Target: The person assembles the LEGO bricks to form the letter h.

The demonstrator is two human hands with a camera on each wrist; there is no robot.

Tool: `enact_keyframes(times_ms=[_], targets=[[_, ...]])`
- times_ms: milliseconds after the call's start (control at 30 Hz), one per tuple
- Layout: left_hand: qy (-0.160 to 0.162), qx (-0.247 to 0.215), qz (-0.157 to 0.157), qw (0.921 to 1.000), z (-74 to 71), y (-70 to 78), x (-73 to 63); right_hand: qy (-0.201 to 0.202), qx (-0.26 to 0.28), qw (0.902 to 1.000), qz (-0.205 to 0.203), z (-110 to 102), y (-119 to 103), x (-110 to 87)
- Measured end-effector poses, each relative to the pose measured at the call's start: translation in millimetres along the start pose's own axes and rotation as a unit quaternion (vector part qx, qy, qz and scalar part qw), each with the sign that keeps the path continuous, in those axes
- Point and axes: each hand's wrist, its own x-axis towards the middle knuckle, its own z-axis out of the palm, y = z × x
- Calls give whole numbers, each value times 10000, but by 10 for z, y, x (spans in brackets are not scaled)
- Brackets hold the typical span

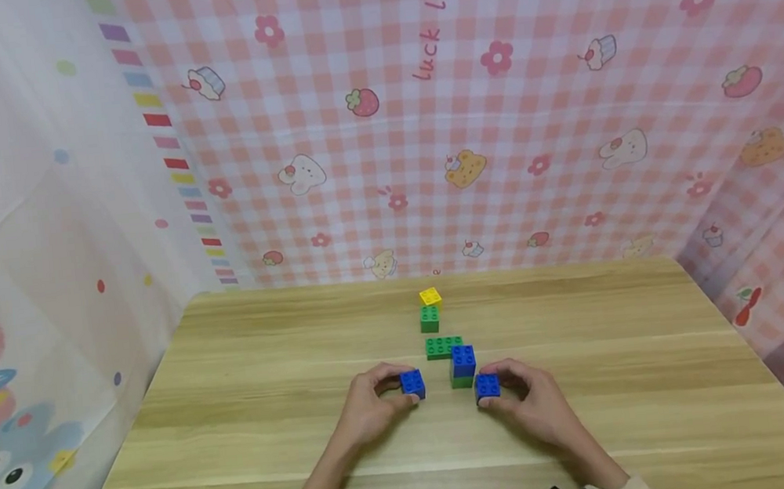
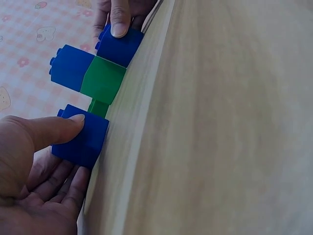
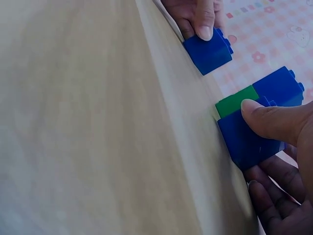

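My left hand [image 1: 372, 405] pinches a blue block [image 1: 412, 384] between thumb and fingers, low at the tabletop. In my right hand [image 1: 531, 400] is another blue block [image 1: 487, 386], gripped the same way. Between the two hands, nearer the right one, stands a stack: a blue block [image 1: 463, 359] on top of a green block [image 1: 462, 382]. The right wrist view shows the right hand's block [image 3: 247, 137] right beside this stack's green block [image 3: 235, 102]. The left hand's block [image 2: 82, 137] has its thumb across the side in the left wrist view.
Just behind the stack lies a longer green block [image 1: 439, 345]. Farther back are a small green block [image 1: 429, 320] and a yellow block [image 1: 430, 296]. The wooden table [image 1: 269, 366] ends at a checked pink cloth [image 1: 383, 151] hanging behind it.
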Motion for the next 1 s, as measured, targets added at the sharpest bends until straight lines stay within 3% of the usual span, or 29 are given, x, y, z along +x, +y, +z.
enact_keyframes(times_ms=[367,767,1000], targets=[[-217,93,53,9997,45,-4,-28,-24,41,9999,97,91,-23,-33],[-377,46,-68,9993,92,0,-36,-107,17,9996,-262,103,-101,-58],[-439,-40,43,9990,111,-11,-57,-199,273,9985,-420,123,-158,-91]])
